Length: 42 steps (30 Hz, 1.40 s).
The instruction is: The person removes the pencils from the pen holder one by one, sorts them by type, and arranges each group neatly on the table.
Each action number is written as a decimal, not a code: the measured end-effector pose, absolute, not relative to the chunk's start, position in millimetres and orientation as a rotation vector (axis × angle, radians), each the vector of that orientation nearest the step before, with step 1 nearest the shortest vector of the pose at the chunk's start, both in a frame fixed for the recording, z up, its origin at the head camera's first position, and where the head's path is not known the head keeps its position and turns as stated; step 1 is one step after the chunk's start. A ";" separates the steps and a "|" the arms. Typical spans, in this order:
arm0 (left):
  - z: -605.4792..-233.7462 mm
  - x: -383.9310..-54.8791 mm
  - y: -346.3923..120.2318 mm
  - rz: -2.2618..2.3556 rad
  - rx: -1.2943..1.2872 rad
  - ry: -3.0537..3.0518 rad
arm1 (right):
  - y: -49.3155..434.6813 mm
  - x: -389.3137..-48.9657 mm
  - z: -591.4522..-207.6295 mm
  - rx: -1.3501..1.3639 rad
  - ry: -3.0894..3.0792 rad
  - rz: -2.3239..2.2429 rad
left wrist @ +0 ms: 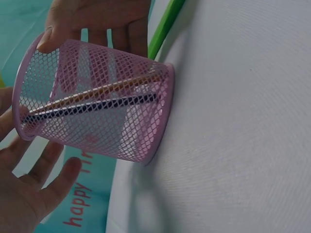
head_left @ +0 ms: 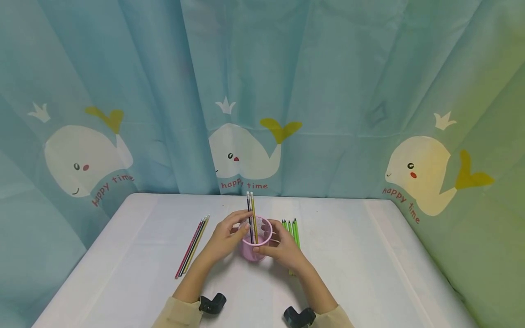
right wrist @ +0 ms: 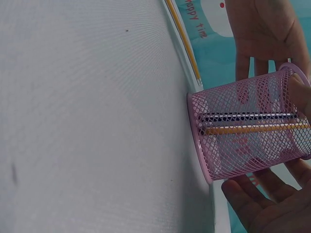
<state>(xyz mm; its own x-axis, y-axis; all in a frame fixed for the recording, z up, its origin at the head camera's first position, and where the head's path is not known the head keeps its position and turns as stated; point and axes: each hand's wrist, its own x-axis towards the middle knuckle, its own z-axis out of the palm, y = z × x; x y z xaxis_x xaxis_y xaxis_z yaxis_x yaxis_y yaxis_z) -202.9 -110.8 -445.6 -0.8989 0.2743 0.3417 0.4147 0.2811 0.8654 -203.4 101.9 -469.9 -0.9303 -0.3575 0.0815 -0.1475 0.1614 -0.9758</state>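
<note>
A pink mesh pen cup [head_left: 252,255] stands on the white table between the hands. My right hand [head_left: 286,249] grips it from the right, thumb over the front rim and fingers around the far side. Striped pencils stand in the cup, one black-and-white [right wrist: 243,117] and one yellow [head_left: 254,216], their lower ends near the bottom. At the left, my left hand [head_left: 223,236] pinches the pencils between thumb and index finger close to the rim. Its other fingers are spread beside the cup in the left wrist view.
To the left lie several striped pencils [head_left: 193,248], side by side. Several green pencils [head_left: 296,234] lie to the right, partly behind the right hand. A blue curtain [head_left: 336,91] with printed whales hangs behind the table [head_left: 369,273].
</note>
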 end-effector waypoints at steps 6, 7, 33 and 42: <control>-441.4 -201.7 -112.6 -1.676 -0.667 -2.388 | 101.9 -203.2 -469.4 -0.511 2.253 -1.868; -440.7 -201.6 -113.0 -1.672 -0.666 -2.383 | 102.0 -203.0 -469.3 -0.510 2.254 -1.868; -408.6 -190.9 -122.0 -1.613 -0.626 -2.330 | 101.6 -202.6 -469.3 -0.491 2.267 -1.866; -399.4 -187.3 -127.7 -1.624 -0.615 -2.269 | 100.4 -201.4 -467.9 -0.484 2.268 -1.862</control>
<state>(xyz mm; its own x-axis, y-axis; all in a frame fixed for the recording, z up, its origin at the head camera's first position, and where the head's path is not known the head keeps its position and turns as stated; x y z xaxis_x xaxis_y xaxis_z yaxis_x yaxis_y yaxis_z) -187.3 -127.7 -399.4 -0.8692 0.1759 0.4622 0.4942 0.2759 0.8244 -201.4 100.4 -467.9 -0.9333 -0.3510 0.0753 -0.1423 0.1692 -0.9752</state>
